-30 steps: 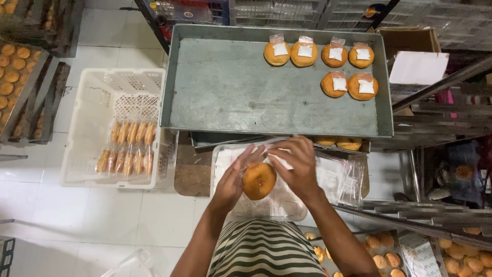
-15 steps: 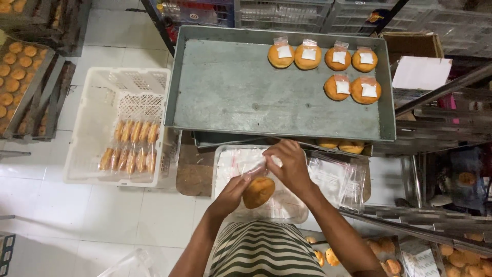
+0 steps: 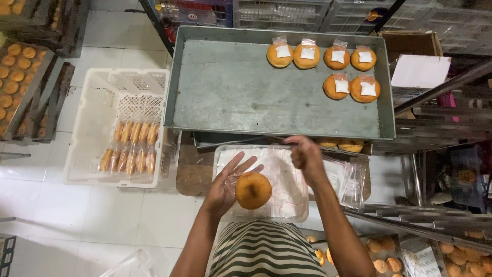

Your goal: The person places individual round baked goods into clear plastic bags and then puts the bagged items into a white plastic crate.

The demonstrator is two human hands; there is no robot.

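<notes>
My left hand (image 3: 225,187) lies flat with fingers spread and carries a round golden bun (image 3: 253,190) on the palm, over a clear container (image 3: 225,154) of thin plastic bags. My right hand (image 3: 306,155) hovers higher and to the right, fingers pinched on the edge of a clear plastic bag (image 3: 287,177). Ahead sits a grey metal tray (image 3: 230,92) with several bagged buns (image 3: 322,55) laid in its far right corner.
A white plastic crate (image 3: 87,128) at left holds packs of small rolls (image 3: 130,146). Wooden trays of buns (image 3: 18,77) stand at far left. Metal racks and a cardboard box (image 3: 410,46) are at right; more buns (image 3: 384,256) lie at lower right.
The hands have parted: my left hand lowered and flattened under the bun, while my right hand rose to the right, pulling at a plastic bag.
</notes>
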